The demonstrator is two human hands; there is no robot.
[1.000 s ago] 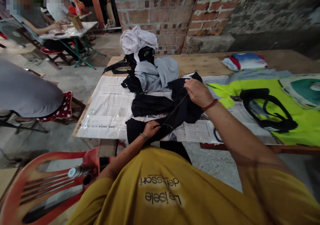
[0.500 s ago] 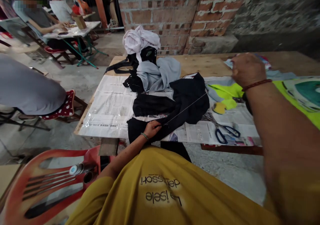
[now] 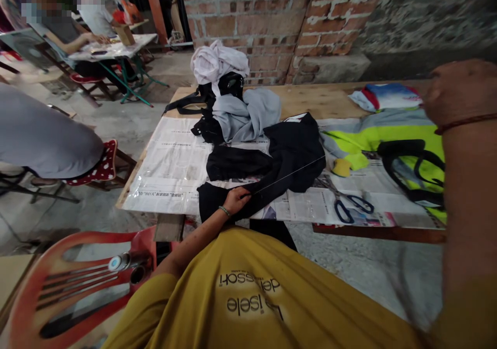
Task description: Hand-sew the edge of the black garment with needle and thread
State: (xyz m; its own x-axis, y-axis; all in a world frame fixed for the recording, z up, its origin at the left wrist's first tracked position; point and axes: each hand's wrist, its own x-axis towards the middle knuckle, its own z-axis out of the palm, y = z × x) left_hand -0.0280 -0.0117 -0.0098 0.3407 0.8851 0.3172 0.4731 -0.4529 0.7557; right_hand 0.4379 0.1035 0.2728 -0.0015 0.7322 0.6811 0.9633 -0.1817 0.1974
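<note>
A dark navy garment [image 3: 297,152] lies bunched on the newspaper-covered table. My left hand [image 3: 236,200] pinches its near edge, fingers closed on the cloth. From beside those fingers a thin white thread [image 3: 289,176] runs taut across the garment, up and to the right. My right hand [image 3: 464,92] is raised at the far right, closed, in line with the thread. The thread's far stretch is too faint to follow, and the fingertips are hidden. A black folded cloth piece [image 3: 238,162] lies just beyond my left hand.
Scissors with dark blue handles [image 3: 351,206] and a yellow piece [image 3: 341,168] lie right of the garment. Neon-yellow and grey cloth [image 3: 388,131] is under my right arm. Grey cloth [image 3: 248,113] and white cloth [image 3: 217,64] are piled behind. A red chair [image 3: 73,245] stands at left; people sit beyond.
My right hand has moved farther right, uncovering the neon cloth and a red, white and blue cloth. The thread now slants less steeply. My left hand has stayed in place.
</note>
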